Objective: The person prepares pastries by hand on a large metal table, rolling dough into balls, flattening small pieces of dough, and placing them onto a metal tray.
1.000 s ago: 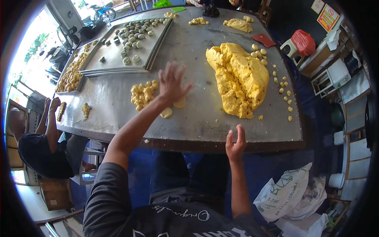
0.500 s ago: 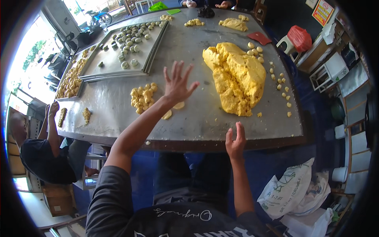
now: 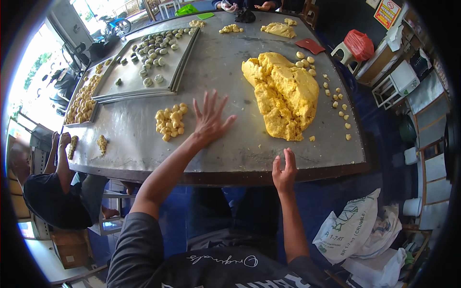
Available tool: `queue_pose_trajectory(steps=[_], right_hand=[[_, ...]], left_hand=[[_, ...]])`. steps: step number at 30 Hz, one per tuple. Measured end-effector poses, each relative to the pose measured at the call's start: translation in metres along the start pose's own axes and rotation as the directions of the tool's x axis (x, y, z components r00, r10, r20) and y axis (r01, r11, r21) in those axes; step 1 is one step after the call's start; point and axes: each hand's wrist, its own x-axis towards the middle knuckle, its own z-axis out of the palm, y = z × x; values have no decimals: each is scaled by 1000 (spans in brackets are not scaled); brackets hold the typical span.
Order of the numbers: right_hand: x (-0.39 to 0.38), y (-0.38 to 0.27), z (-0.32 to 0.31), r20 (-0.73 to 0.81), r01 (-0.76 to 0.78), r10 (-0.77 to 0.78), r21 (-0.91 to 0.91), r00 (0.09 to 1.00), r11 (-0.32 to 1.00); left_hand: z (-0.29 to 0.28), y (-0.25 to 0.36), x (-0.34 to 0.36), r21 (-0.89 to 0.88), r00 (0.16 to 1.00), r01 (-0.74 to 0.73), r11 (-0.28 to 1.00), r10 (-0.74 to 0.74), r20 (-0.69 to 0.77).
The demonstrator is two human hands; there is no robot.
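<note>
My left hand is spread flat, palm down, low over the metal table or on it; its contact with the top cannot be made out. Whatever lies beneath that palm is hidden. Just left of it sits a pile of small pale dough balls. My right hand is held up at the table's near edge, its fingers stretched and nothing in them. Beyond that hand rests a large, cracked mound of yellow dough, with small dough pieces scattered to its right.
Stacked trays with greenish rounds stand at the far left, beside a tray of golden balls. A person sits at the left, hands at the table edge. Another person's hands show at the far side. White sacks lie lower right.
My left hand has come down and nearer to me, covering two flat dough rounds that showed beside my wrist. My right hand has barely moved.
</note>
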Motion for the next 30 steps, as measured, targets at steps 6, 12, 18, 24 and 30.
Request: queue_pose_trajectory(steps=[6, 12, 18, 24, 30], right_hand=[[1, 3, -3, -19, 17, -18, -49, 1000, 999], [2, 0, -1, 7, 9, -9, -2, 1000, 1000], [1, 0, -1, -3, 16, -16, -5, 1000, 1000], [-1, 0, -1, 13, -5, 5, -14, 1000, 1000], [0, 3, -1, 1, 30, -30, -13, 1000, 999]], left_hand=[[-28, 8, 35, 29, 994, 26, 999, -23, -104], [-13, -3, 35, 68, 993, -119, 991, 118, 8], [-3, 3, 32, -9, 988, -2, 1000, 0, -153], [-9, 3, 41, 11, 968, 82, 997, -77, -239], [-20, 5, 45, 28, 987, 13, 1000, -8, -158]])
